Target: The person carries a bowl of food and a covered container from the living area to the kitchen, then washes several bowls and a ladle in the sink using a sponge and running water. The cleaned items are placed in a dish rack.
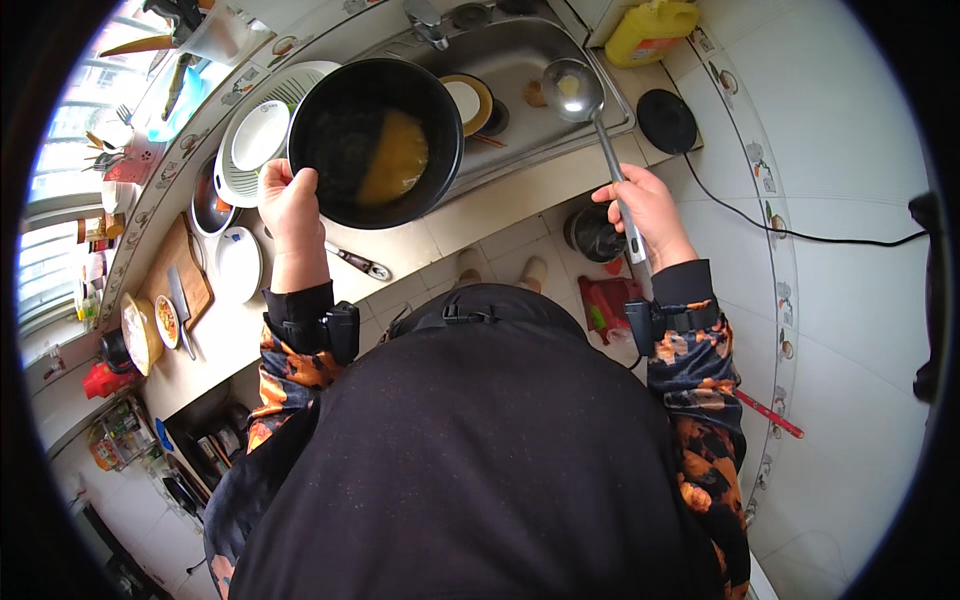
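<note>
My left hand (291, 206) grips the rim of a black pot (322, 157), thumb at its edge. The pot is tilted, and a brownish-yellow liquid (397, 159) pools on one side of it. In my right hand (646, 210) is the handle of a metal ladle (573, 90); its bowl hangs over the right end of the steel sink (517, 56). A bit of yellowish matter shows in the ladle's bowl. Behind the pot's right edge, a yellow-rimmed dish (484, 112) with a white middle stands in the sink, partly hidden.
A white colander (238, 184) holding a white bowl (260, 136) stands left of the pot. On the counter lie a peeler-like tool (360, 262), a white plate (238, 264), a cutting board (169, 262) and a cleaver (180, 300). A corded black disc (666, 121) sits right of the sink.
</note>
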`<state>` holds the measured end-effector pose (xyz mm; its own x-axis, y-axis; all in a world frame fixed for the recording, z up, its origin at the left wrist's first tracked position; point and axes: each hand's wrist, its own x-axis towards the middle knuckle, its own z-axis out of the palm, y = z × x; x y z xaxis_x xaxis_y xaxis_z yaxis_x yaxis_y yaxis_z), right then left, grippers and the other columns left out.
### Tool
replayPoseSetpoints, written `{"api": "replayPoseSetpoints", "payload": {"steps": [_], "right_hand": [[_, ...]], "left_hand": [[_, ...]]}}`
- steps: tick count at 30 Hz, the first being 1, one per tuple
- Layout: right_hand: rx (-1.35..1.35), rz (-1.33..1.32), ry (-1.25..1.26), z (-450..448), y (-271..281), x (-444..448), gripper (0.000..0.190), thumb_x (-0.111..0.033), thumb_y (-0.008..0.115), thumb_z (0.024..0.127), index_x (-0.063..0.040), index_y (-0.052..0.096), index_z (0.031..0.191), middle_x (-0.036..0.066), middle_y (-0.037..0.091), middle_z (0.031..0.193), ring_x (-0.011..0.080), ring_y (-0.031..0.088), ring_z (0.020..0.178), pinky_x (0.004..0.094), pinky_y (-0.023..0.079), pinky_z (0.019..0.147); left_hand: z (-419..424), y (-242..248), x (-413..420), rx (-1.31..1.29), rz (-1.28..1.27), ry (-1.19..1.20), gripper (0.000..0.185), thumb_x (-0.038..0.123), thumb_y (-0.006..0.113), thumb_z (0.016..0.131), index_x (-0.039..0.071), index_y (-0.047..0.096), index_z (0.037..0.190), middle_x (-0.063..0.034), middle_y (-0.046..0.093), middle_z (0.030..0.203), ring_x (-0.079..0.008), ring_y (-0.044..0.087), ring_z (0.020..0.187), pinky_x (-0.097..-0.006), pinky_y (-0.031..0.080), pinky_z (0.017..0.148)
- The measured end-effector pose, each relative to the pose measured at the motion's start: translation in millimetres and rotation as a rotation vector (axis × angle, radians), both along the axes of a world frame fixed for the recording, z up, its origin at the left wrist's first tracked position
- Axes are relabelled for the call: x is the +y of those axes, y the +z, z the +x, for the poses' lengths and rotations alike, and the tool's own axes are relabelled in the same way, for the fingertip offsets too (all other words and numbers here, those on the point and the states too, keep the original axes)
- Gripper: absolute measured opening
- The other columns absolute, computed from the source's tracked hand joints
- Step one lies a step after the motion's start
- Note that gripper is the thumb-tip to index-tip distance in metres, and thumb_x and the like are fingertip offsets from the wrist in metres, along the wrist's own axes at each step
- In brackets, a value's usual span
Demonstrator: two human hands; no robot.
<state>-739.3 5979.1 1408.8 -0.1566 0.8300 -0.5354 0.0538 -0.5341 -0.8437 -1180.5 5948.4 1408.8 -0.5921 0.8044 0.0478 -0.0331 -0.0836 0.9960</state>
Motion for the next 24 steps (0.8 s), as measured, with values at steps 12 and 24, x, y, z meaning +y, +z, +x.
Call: {"api": "replayPoseSetpoints", "payload": {"steps": [12, 24], "right_hand": [[-0.056, -0.105, -0.010, -48.1, -82.7, 44.8, 0.019, -0.006, 0.044, 0.090, 0.003, 0.056, 0.101, 0.013, 0.065, 0.087, 0.0138, 0.056, 0.061, 0.0291, 0.048, 0.050], [0.089, 0.004, -0.089, -4.6, -14.1, -40.2, 0.040, -0.010, 0.047, 0.096, 0.003, 0.051, 0.133, 0.012, 0.067, 0.089, 0.0075, 0.054, 0.053, 0.0219, 0.043, 0.047]], "left_hand": [[-1.8, 21.9, -29.6, 0.065, 0.038, 0.049, 0.023, -0.008, 0.061, 0.077, 0.012, 0.049, 0.077, 0.0082, 0.045, 0.072, -0.0016, 0.037, 0.061, -0.0174, 0.031, 0.056], [37.1, 24.6, 15.7, 0.275, -0.017, -0.121, 0.018, -0.006, 0.059, 0.075, 0.008, 0.049, 0.078, 0.0081, 0.042, 0.072, -0.0023, 0.035, 0.065, -0.0178, 0.032, 0.058]]}}
